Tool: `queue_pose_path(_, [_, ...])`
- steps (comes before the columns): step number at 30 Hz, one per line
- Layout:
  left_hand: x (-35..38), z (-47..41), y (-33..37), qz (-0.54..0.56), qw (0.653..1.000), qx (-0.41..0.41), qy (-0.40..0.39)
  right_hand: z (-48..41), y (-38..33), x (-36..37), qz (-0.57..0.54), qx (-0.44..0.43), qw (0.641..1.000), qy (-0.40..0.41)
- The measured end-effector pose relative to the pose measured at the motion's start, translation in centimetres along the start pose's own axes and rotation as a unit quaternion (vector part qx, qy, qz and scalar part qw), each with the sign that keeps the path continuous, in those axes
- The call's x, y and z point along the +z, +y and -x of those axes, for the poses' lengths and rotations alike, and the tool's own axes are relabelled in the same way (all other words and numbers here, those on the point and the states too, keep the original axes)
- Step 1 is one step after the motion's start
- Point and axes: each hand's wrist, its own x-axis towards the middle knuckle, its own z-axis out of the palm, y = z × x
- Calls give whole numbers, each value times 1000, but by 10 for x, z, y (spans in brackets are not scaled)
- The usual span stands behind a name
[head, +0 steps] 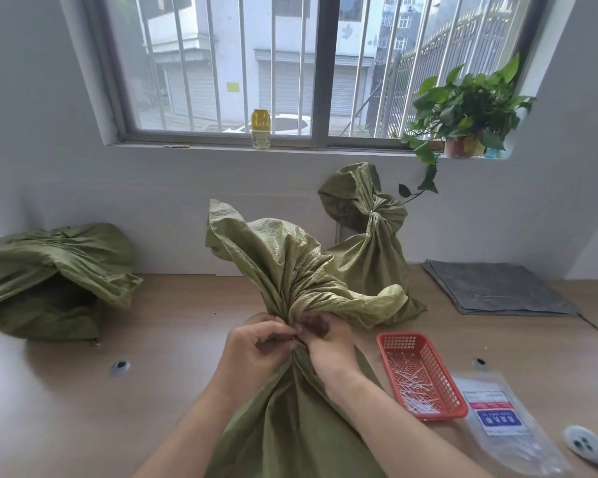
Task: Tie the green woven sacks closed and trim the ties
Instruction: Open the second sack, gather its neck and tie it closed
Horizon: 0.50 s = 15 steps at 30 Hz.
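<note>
A green woven sack (283, 270) stands in front of me on the wooden table, its mouth bunched into a neck. My left hand (252, 350) and my right hand (328, 346) both grip that neck, fingers curled and pinching at its front. Any tie between my fingers is hidden. A second green sack (370, 243) stands behind it to the right, cinched at the neck with a pale tie. A third green sack (52, 281) lies open and slumped at the far left.
A red basket (390, 343) with several white cut tie ends sits right of my hands. A clear packet of ties (504, 426) and a white tool handle (587, 446) lie at the lower right. A grey folded mat (497, 288) lies far right, a potted plant (463, 112) on the sill.
</note>
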Motion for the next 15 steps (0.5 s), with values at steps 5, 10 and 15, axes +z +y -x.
queue_pose_path(5, [1, -10, -1, -60, 998, 20, 31, 4, 5, -5, -23, -10, 1000, 3])
queue_pose_path(10, [4, -19, 6, -97, 995, 25, 10, 8, 8, -11, -36, -44, 998, 41])
queue_pose_path(15, [7, -22, 12, -111, 994, 0, -19, 13, 6, -13, -139, 11, 989, 47])
